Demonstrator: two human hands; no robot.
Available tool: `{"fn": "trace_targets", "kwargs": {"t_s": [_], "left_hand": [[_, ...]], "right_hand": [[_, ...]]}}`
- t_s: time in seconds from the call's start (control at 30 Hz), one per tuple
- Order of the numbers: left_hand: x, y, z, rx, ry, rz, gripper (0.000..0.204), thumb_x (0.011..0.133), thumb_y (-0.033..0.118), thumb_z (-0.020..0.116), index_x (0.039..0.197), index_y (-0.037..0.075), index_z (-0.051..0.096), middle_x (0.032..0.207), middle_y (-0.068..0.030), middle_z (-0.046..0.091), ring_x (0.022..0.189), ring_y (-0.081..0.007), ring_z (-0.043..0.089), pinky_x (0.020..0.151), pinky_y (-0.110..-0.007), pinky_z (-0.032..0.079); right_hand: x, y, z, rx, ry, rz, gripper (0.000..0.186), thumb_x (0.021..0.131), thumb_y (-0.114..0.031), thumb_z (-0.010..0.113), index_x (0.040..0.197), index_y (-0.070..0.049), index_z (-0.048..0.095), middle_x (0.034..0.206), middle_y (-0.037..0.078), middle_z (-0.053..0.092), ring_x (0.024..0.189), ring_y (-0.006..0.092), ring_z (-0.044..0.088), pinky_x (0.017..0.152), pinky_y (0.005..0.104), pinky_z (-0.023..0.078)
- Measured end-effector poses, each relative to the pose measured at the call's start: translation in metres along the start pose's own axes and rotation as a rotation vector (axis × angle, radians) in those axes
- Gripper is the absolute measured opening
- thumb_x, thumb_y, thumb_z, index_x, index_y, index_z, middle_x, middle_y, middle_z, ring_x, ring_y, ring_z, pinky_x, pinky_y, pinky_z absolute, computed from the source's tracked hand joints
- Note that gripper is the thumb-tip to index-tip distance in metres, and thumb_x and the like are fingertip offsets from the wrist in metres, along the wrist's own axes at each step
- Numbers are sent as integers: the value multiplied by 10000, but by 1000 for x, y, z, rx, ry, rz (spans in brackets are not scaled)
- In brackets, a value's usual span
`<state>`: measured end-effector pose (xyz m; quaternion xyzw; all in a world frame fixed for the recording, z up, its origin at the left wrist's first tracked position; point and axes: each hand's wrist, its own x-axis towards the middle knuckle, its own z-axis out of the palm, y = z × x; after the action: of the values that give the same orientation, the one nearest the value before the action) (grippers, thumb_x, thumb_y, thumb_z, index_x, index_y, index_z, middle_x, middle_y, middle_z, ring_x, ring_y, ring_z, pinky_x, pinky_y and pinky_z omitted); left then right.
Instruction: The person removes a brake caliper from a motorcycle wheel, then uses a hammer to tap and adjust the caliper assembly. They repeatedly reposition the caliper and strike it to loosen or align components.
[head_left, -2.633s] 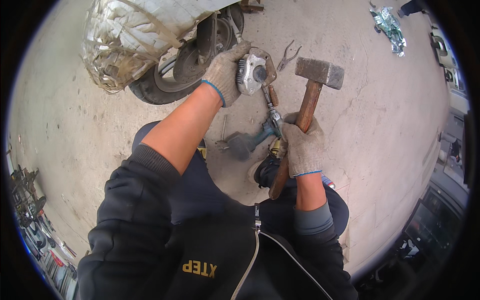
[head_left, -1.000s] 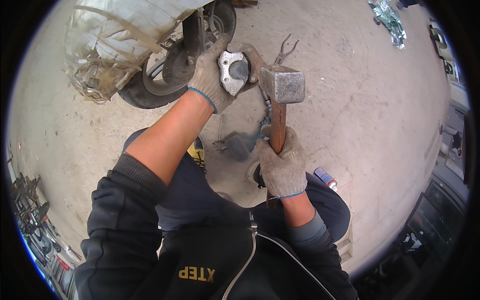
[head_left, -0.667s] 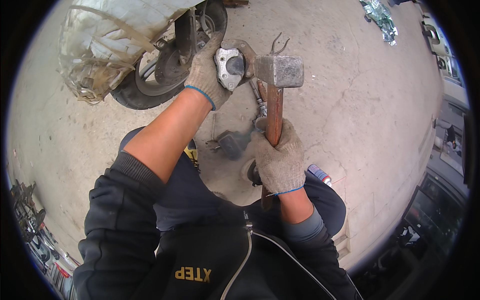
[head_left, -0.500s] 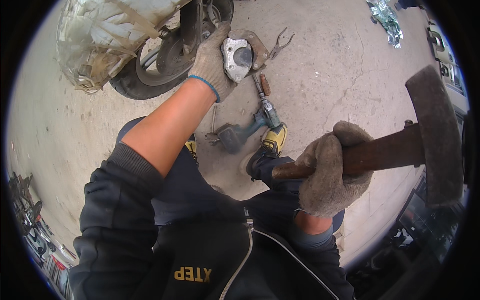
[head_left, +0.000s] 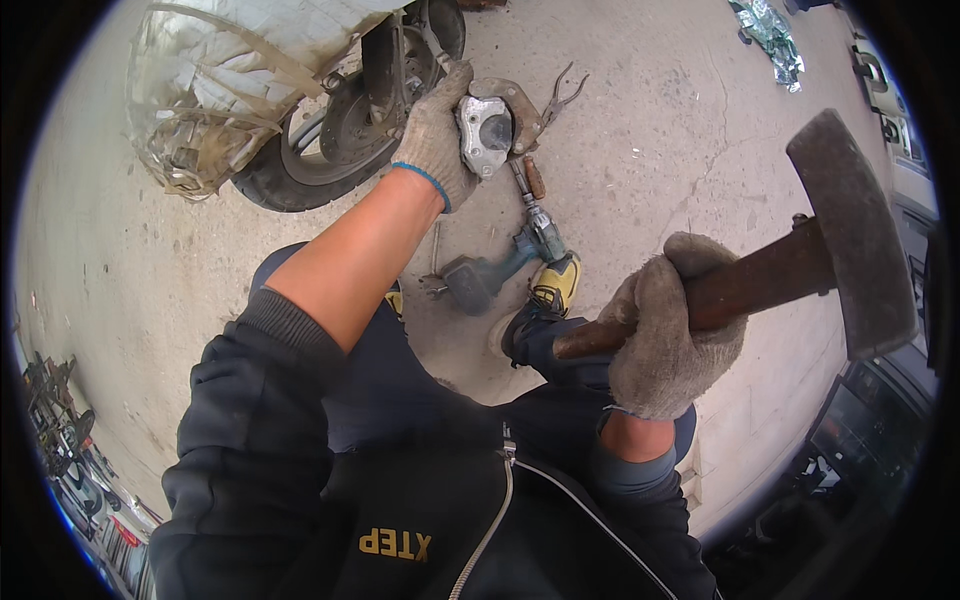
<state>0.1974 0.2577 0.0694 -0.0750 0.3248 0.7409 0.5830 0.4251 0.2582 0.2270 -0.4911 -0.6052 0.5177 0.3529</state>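
Note:
My left hand (head_left: 437,135), in a knitted work glove with a blue cuff edge, is closed around a silver metal brake caliper (head_left: 485,135). A rusty curved bracket (head_left: 522,105) sits against the caliper's right side. Out to the right, my gloved right hand (head_left: 670,335) grips the dark wooden handle of a hammer (head_left: 855,240). The hammer's large, blocky head points up and right, well apart from the caliper. Beyond the bracket lie pliers (head_left: 562,95) with their handles spread. The left fingertips are partly hidden behind the caliper.
A scooter wheel (head_left: 330,150) stands at the upper left beside a plastic-wrapped body (head_left: 200,100). On the concrete floor between my feet lie a cordless impact wrench (head_left: 500,260) and a brown-handled tool (head_left: 534,178). Crumpled foil (head_left: 770,45) is at the far right.
My view has shifted slightly. In it, the caliper sits a little lower and to the right, and the hammer head has tilted and moved slightly left and up. Both grips stay the same.

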Motion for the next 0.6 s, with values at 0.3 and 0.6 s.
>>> {"fn": "trace_targets", "kwargs": {"t_s": [0.3,0.6], "left_hand": [[-2,9,-7,-55,-123,-51,437,1121,421,541,1071,32,733,969,-121,773,859,-263,743,791,-399,615],[-9,8,-13,-68,-121,-68,346,1131,406,544,1038,100,679,973,-61,726,903,-247,720,864,-425,622]], "right_hand": [[10,70,31,-570,-352,280,361,915,-185,682,1211,21,675,996,283,731,979,453,730,870,488,566],[3,34,33,-90,-45,138,149,966,5,635,1112,13,657,811,176,686,669,242,705,624,378,597]]}}
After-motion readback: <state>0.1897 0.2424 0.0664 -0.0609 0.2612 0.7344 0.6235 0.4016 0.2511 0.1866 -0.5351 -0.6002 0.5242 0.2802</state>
